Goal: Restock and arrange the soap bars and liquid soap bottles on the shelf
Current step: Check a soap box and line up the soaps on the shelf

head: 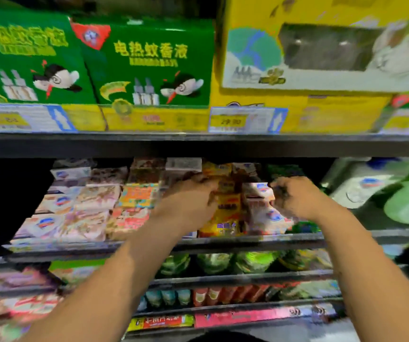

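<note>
On the middle shelf [248,239], rows of pale soap bars [80,208] lie flat at the left. Beside them, the left hand [188,201] curls its fingers round the yellow soap bars [225,213]. The right hand [294,196] is curled against the white soap bars [265,211]; blur hides whether it grips them. At far right stand liquid soap bottles [371,186].
</note>
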A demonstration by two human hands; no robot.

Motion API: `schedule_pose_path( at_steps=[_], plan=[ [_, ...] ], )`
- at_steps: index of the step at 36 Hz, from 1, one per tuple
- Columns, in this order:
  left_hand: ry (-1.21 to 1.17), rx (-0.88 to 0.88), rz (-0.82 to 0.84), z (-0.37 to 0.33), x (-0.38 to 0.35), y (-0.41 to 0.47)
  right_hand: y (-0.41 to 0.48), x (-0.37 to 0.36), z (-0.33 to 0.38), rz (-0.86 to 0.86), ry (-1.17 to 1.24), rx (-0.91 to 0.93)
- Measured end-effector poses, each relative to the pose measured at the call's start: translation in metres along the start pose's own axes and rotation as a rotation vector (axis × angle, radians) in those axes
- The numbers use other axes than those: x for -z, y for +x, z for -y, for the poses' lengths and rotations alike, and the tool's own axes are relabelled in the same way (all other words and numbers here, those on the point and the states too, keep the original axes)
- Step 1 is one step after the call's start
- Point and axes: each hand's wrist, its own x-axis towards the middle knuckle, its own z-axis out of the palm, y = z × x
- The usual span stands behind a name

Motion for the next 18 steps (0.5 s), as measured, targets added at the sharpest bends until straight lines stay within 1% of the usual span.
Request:
schedule_pose_path(
  at_steps=[3,5,6,9,12,15,18],
  plan=[
    [-0.052,0.036,0.167,-0.038,-0.016,0.008,0.009,-0.005,-0.021,0.076,0.088,0.051],
    [-0.057,0.062,0.241,-0.057,-0.028,0.013,0.015,-0.006,-0.030,0.096,0.181,0.078],
    [-0.048,0.067,0.263,-0.065,-0.035,0.014,0.018,-0.006,-0.032,0.094,0.188,0.108],
    [-0.032,0.089,0.273,-0.082,-0.050,0.017,0.029,-0.006,-0.038,0.118,0.073,0.209],
    [-0.014,0.131,0.259,-0.087,-0.063,0.020,0.037,-0.001,-0.040,0.224,0.112,0.160],
    [-0.053,0.189,0.250,-0.091,-0.068,0.020,0.045,-0.005,-0.045,0.220,0.148,0.165],
    [-0.057,0.219,0.198,-0.092,-0.070,0.019,0.047,-0.009,-0.044,0.119,0.129,0.169]
  ],
)
